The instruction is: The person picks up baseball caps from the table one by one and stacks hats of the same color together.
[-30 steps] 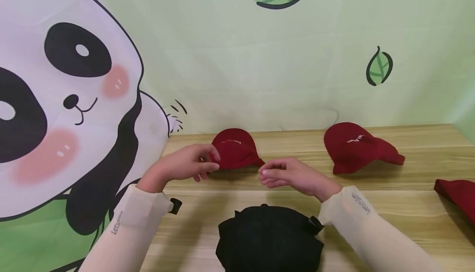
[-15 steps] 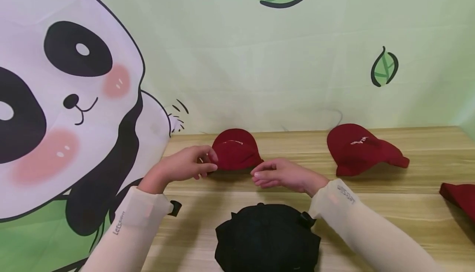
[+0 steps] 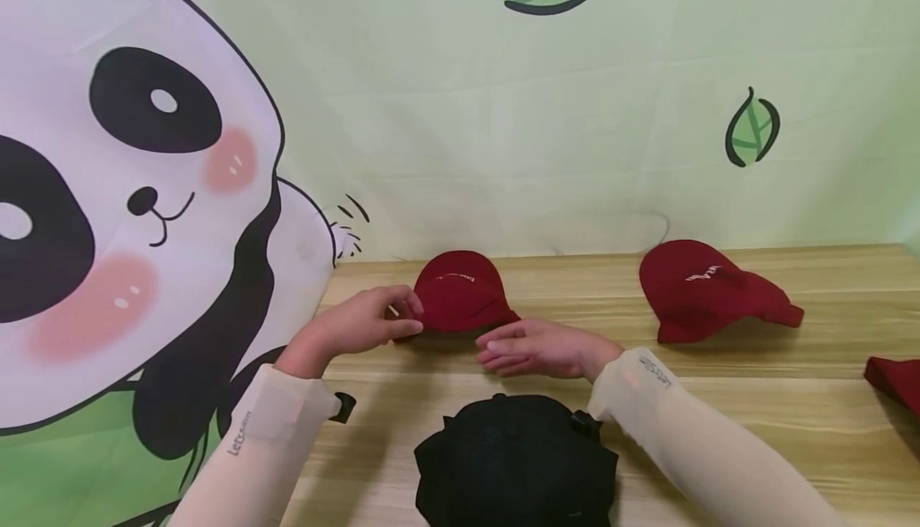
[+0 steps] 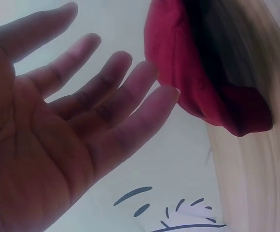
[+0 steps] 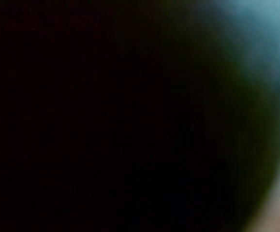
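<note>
left hand [image 3: 359, 323]: released, by leftmost red cap [image 3: 461, 294] near worktop's [image 3: 805, 399] back edge
right hand [image 3: 542, 349]: released
black cap [image 3: 513, 463]: well off that edge

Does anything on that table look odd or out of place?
Nothing looks spilled or plainly damaged. The one mild oddity is the black cap: its outline looks angular and uneven, unlike the rounded left red cap behind it. Its near side is cut off.
</note>
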